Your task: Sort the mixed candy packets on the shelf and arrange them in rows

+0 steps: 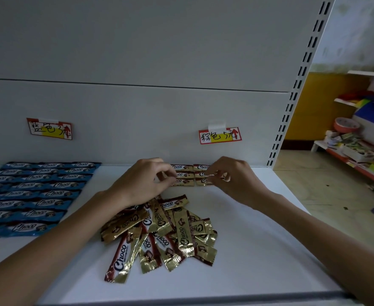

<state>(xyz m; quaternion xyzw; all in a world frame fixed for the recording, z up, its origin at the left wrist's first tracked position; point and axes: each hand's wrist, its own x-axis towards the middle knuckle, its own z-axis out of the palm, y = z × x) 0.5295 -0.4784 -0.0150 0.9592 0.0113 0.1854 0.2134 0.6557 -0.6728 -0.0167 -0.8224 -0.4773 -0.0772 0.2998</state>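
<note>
A loose pile of gold-and-brown Choco packets (166, 235) lies in the middle of the white shelf (259, 250). Blue Choco packets (33, 193) lie in neat rows on the left. At the back, under the right label, gold packets (185, 174) lie in two short columns. My left hand (141, 184) pinches the left end of a gold packet in the left column. My right hand (232, 180) pinches the end of a gold packet (203, 181) in the right column. Both hands hide parts of those rows.
Two handwritten price labels hang on the back panel, the left label (49, 129) above the blue rows, the right label (220, 135) above the gold rows. A slotted upright (292, 96) ends the shelf on the right. Beyond it stand other stocked shelves (358, 151).
</note>
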